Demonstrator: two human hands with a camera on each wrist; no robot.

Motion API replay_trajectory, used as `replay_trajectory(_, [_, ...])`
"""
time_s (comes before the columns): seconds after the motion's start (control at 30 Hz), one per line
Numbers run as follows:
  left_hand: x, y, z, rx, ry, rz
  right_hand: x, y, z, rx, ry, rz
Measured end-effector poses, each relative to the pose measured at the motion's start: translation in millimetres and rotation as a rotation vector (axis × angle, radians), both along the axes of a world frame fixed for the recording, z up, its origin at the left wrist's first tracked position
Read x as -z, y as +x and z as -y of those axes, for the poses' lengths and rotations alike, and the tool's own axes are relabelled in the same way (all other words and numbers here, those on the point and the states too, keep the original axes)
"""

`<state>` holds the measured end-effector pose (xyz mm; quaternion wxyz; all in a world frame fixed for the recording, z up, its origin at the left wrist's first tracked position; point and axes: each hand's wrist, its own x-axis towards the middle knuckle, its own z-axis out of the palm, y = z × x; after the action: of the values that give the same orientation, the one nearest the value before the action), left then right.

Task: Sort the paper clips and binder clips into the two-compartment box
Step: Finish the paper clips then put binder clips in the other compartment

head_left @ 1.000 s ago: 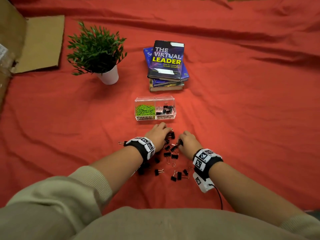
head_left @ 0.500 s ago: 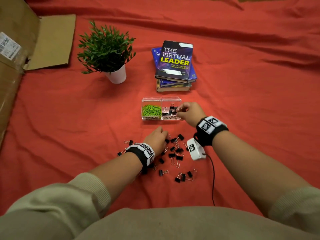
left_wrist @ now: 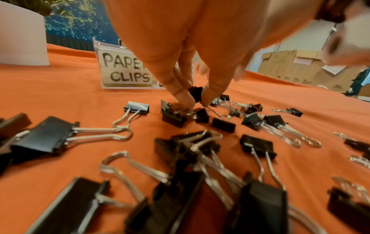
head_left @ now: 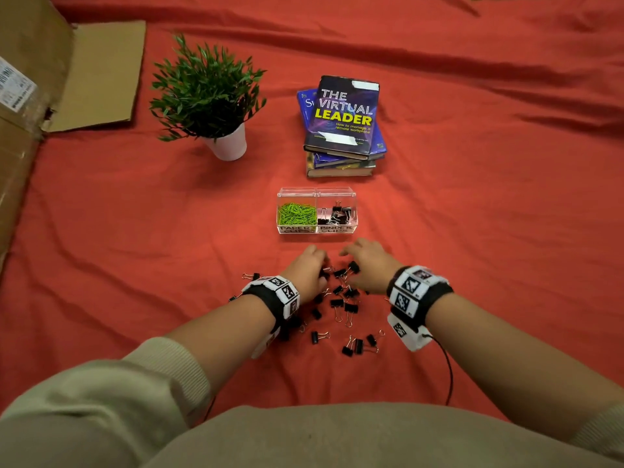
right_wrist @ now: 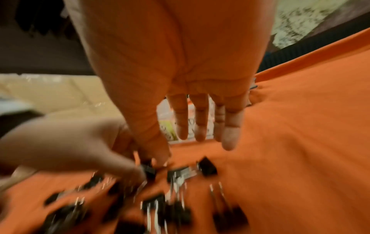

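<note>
The left hand (head_left: 305, 271) pinches one black binder clip (left_wrist: 195, 93) between thumb and fingers, just above the red cloth (head_left: 472, 231). The right hand (head_left: 368, 265) hovers beside it with fingers straight and spread, holding nothing. The loose binder clips (head_left: 344, 309) lie scattered between the wrists. The two-compartment box (head_left: 316, 228) stands at 12 o'clock from the hands, green paper clips (head_left: 296, 213) in its left compartment.
</note>
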<state>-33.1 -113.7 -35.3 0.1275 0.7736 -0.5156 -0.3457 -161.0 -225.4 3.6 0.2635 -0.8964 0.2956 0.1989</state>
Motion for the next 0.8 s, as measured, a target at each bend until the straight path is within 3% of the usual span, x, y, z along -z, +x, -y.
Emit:
replay_trajectory(0.17, [-16.0, 6.0, 12.3, -0.043, -0.114, -0.007, 27.8, -18.6, -27.4, -0.091, -0.078, -0.074])
replay_trajectory(0.37, [-41.0, 25.9, 54.0, -0.105, -0.285, 0.017, 42.9, -17.1, -38.9, -0.004, 0.014, 0.006])
replay_trajectory(0.5, [-44.8, 39.0, 83.9, -0.098, -0.264, 0.1, 43.6, -14.0, -33.1, 0.09, 0.131, 0.094])
replay_trajectory(0.63, [-41.5, 46.6, 93.7, 0.009, -0.162, 0.288, 42.2, -13.8, -24.4, 0.253, 0.268, 0.158])
replay_trajectory(0.8, [-40.0, 43.0, 71.1, 0.015, -0.229, 0.275, 21.3, 0.4, 2.3, 0.489, 0.458, 0.262])
